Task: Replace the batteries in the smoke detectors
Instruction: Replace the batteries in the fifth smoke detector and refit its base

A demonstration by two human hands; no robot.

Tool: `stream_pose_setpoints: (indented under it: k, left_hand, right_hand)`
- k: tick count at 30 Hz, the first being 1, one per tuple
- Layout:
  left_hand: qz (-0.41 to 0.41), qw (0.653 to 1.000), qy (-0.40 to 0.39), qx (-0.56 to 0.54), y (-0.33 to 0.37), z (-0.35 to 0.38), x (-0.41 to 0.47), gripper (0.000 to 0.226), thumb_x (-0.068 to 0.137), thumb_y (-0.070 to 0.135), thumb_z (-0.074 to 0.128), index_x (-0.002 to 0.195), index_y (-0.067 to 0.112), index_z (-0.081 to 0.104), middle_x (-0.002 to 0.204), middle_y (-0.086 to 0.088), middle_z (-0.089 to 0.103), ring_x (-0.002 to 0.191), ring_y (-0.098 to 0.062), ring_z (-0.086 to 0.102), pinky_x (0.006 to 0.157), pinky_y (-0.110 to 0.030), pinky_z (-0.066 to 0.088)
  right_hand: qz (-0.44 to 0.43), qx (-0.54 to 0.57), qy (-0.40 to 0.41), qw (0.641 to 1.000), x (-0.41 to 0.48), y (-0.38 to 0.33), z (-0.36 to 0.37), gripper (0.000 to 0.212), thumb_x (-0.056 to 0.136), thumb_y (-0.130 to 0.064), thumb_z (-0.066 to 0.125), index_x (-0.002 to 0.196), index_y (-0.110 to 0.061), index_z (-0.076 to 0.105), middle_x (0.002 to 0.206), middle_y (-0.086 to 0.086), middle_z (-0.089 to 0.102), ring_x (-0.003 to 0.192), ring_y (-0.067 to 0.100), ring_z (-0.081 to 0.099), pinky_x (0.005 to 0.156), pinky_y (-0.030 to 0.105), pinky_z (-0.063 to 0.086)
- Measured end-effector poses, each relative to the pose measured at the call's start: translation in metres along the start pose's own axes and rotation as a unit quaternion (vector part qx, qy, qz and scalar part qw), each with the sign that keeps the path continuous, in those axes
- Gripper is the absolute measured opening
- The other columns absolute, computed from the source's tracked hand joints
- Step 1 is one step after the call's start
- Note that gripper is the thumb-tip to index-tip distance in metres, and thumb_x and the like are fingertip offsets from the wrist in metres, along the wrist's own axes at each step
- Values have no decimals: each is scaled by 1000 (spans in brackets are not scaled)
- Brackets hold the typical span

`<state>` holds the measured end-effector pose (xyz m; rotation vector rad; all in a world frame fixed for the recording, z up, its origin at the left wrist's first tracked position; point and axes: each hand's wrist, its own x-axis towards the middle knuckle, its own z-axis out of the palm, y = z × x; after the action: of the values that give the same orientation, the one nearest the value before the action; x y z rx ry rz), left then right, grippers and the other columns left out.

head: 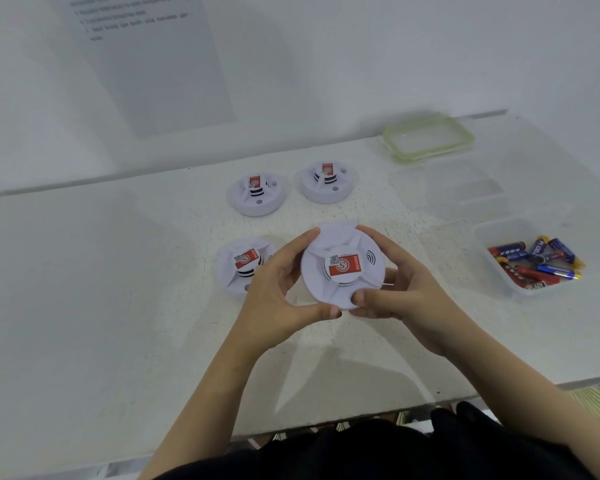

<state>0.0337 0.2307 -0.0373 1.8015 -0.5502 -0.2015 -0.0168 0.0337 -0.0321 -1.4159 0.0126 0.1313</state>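
Four detectors total. Held white round plastic smoke detector [342, 268] is at centre over the white table [118, 289], red label up. Both hands grasp its rim: left hand [274, 299] curled round the left edge, right hand [406, 292] round the right edge. Near-left detector [239, 268] lies on the table, partly behind the left hand. Far-left detector [257, 194] and far-right detector [326, 181] sit side by side farther back. Clear plastic tub [482, 233] with red and blue batteries [537, 261] at right. Green-rimmed clear lids [428, 136] stacked far right.
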Motion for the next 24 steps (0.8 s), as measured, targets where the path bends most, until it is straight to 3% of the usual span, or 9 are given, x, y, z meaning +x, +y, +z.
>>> stream_pose_setpoints:
  k: [3,13,24]
  left_hand:
    - [0,1000,2,2,0,0,0,93,59,18,88,141,18,43,137,4,56,129,-9,51,103,-23,44]
    - [3,1000,6,4,-2,-2,-1,89,60,14,86,138,26,43,136,12,55,127,-3,51,98,-16,44]
    - [11,1000,5,9,-5,-2,-2,89,63,14,86,140,22,42,136,12,55,127,-3,51,98,-15,43]
  right_hand:
    - [0,-1,-3,1000,0,0,1,80,67,0,72,134,-38,47,111,8,69,96,30,68,76,45,58]
    - [-5,-1,-4,1000,2,0,3,78,70,4,73,131,-39,50,110,6,69,96,29,68,74,42,58]
    - [-13,12,-3,1000,0,1,7,75,67,2,71,127,-41,53,109,5,70,94,27,69,72,39,58]
